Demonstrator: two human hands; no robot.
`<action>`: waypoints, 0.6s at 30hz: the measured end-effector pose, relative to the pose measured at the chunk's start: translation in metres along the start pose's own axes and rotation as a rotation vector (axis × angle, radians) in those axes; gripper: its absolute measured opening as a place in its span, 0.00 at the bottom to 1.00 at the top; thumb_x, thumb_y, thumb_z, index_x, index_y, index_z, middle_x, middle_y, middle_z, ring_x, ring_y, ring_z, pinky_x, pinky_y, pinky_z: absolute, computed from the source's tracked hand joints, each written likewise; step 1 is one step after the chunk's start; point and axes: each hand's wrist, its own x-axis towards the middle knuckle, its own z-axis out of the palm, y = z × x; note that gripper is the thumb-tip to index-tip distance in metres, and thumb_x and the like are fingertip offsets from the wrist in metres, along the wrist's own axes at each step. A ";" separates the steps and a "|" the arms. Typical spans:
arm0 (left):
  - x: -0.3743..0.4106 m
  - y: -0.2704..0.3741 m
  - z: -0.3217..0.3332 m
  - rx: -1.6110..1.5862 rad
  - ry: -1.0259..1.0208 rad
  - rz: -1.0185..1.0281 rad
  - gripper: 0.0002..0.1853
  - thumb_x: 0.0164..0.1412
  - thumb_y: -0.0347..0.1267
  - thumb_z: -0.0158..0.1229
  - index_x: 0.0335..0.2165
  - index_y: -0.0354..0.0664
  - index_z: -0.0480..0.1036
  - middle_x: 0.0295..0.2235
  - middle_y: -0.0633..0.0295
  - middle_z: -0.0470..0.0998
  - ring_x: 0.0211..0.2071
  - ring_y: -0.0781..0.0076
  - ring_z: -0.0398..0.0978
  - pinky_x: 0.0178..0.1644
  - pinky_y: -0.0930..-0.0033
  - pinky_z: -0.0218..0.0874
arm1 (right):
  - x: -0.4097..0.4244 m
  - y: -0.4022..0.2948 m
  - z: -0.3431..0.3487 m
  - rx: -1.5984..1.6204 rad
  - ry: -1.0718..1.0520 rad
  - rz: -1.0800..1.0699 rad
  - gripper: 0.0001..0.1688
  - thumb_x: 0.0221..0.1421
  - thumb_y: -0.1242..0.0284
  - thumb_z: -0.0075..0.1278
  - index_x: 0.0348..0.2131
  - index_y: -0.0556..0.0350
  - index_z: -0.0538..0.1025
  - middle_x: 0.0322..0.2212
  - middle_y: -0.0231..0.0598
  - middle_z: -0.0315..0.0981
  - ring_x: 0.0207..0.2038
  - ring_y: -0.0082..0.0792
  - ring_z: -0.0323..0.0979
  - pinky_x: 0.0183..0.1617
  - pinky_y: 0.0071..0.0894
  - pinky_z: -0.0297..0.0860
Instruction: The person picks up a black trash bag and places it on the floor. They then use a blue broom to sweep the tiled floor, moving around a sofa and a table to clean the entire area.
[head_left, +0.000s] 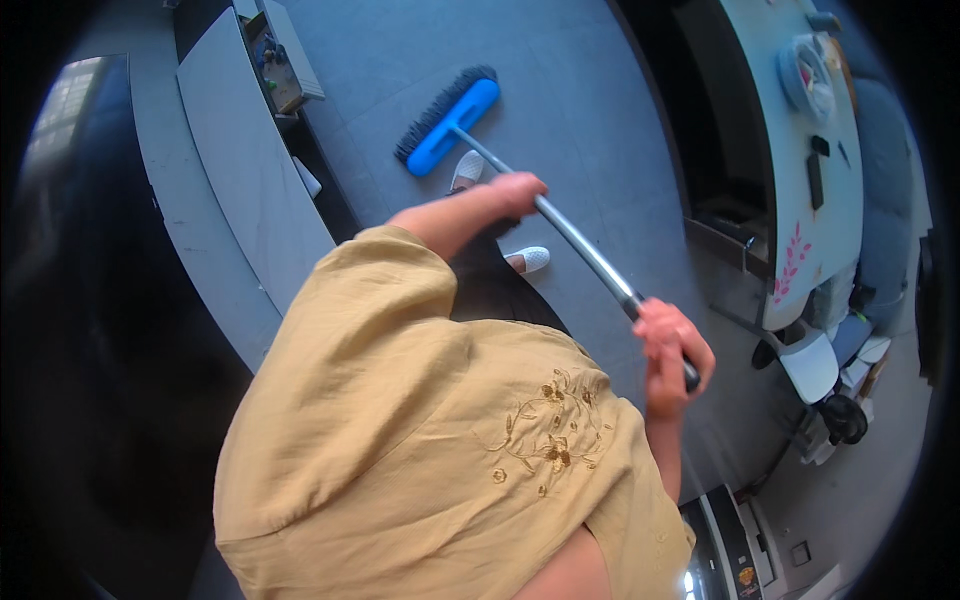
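A broom spans the middle of the head view. Its blue head (454, 129) with dark bristles is on the grey tiled floor, close to a white shoe (468, 169) of mine. My left hand (520, 193) is wrapped around the metal handle (581, 244) partway up. Higher on the same pole, my right hand (673, 349) grips the black end grip (691, 375). Both hands are slightly blurred. The handle slants from the head at the upper left to the grip at the lower right.
Left of me stands a long white-topped cabinet (232, 142) with a pulled-out drawer (281, 71) holding small items. A large dark glossy panel (82, 300) rises beside it. On the right are a table (757, 45) carrying a blue basket (806, 79), a sofa (889, 202) and a white seat (810, 367).
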 end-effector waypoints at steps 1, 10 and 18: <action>0.000 0.026 0.022 -0.018 -0.031 0.015 0.08 0.50 0.37 0.62 0.31 0.52 0.79 0.31 0.56 0.80 0.38 0.51 0.78 0.41 0.53 0.71 | -0.019 -0.010 -0.015 -0.002 0.062 -0.012 0.11 0.52 0.83 0.43 0.17 0.64 0.68 0.20 0.45 0.72 0.27 0.36 0.71 0.46 0.45 0.70; 0.008 0.189 0.108 -0.083 -0.207 0.283 0.11 0.50 0.41 0.62 0.32 0.51 0.78 0.31 0.57 0.79 0.38 0.51 0.77 0.42 0.52 0.69 | -0.088 -0.084 -0.063 -0.167 0.245 -0.042 0.11 0.49 0.82 0.39 0.16 0.58 0.65 0.15 0.39 0.63 0.22 0.33 0.65 0.38 0.40 0.66; -0.048 0.198 0.022 0.061 -0.167 0.357 0.12 0.52 0.43 0.61 0.33 0.51 0.80 0.31 0.58 0.81 0.37 0.52 0.79 0.40 0.53 0.71 | -0.091 -0.127 -0.037 -0.069 0.165 -0.290 0.19 0.60 0.71 0.44 0.16 0.50 0.61 0.13 0.31 0.58 0.20 0.28 0.61 0.33 0.34 0.63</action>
